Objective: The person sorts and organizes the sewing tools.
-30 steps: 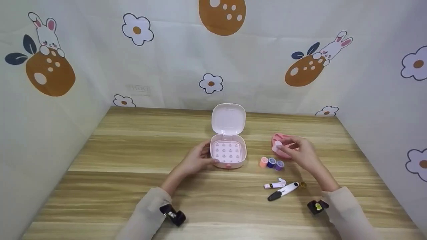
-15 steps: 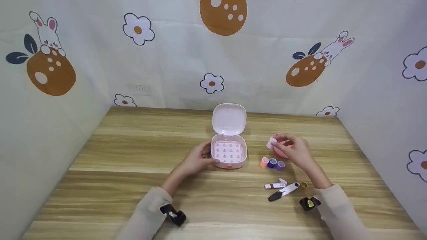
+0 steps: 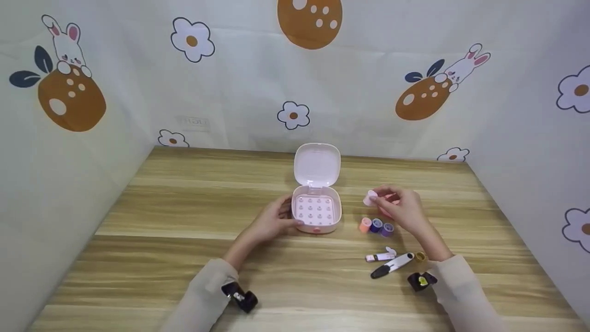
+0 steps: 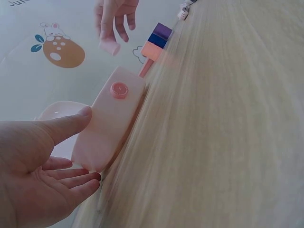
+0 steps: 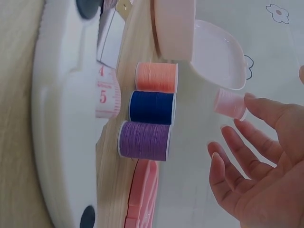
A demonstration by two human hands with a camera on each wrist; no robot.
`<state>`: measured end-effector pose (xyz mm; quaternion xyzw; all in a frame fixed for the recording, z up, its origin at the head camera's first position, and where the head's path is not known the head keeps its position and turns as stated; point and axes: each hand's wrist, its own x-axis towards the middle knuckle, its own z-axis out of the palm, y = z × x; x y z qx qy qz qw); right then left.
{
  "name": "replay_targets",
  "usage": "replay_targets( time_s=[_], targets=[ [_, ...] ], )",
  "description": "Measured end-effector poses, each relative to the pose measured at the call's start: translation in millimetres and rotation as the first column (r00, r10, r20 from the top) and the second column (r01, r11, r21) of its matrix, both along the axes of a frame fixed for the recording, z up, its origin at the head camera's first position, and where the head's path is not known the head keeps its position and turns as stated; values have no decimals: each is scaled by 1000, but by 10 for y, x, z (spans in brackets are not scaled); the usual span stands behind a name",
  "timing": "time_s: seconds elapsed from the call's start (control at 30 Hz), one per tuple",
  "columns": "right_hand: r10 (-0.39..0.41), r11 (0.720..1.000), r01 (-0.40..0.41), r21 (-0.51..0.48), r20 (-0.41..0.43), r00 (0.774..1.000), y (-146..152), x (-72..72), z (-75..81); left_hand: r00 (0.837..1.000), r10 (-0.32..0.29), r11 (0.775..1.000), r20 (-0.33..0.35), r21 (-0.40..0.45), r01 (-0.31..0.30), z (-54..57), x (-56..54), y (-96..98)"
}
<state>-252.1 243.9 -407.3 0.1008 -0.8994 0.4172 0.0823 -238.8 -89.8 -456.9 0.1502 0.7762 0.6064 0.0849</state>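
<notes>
A pink sewing box (image 3: 316, 228) stands on the table with its lid (image 3: 317, 164) raised, showing a tray of small pegs. My left hand (image 3: 272, 221) holds its front left corner, thumb on the front and fingers along the side. Between thumb and index finger, my right hand (image 3: 408, 207) pinches a pale pink thread spool (image 5: 229, 103) above the table, right of the box. In front of that hand, peach (image 3: 365, 225), blue (image 3: 376, 225) and purple (image 3: 387, 229) thread spools stand in a row. The right hand partly hides a pink case (image 5: 142, 194).
Nearer the person lie a small white and pink item (image 3: 380, 257), a long white tool with a black end (image 3: 392, 265) and a gold ring-like piece (image 3: 420, 256). A printed tape strip (image 5: 107, 92) shows in the right wrist view. Patterned cloth (image 3: 239, 92) surrounds the table.
My right hand has moved left from over the pink case towards the box, carrying the pale pink spool. The left hand stays at the box.
</notes>
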Motion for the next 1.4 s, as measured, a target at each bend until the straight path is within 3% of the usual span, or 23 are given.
replay_targets(
  time_s=[0.27,0.57,1.4],
  targets=[
    [-34,996,33,84,8,999,-78,-27,16,1000,-1,1000,-7,4,1,6,-7,-10],
    [9,1000,-11,26,40,999,-194,-84,17,1000,-11,1000,-5,11,11,-7,-20,-34],
    [13,1000,-13,2,62,998,-412,-171,-19,1000,-11,999,10,36,10,-6,-6,-8]
  ],
)
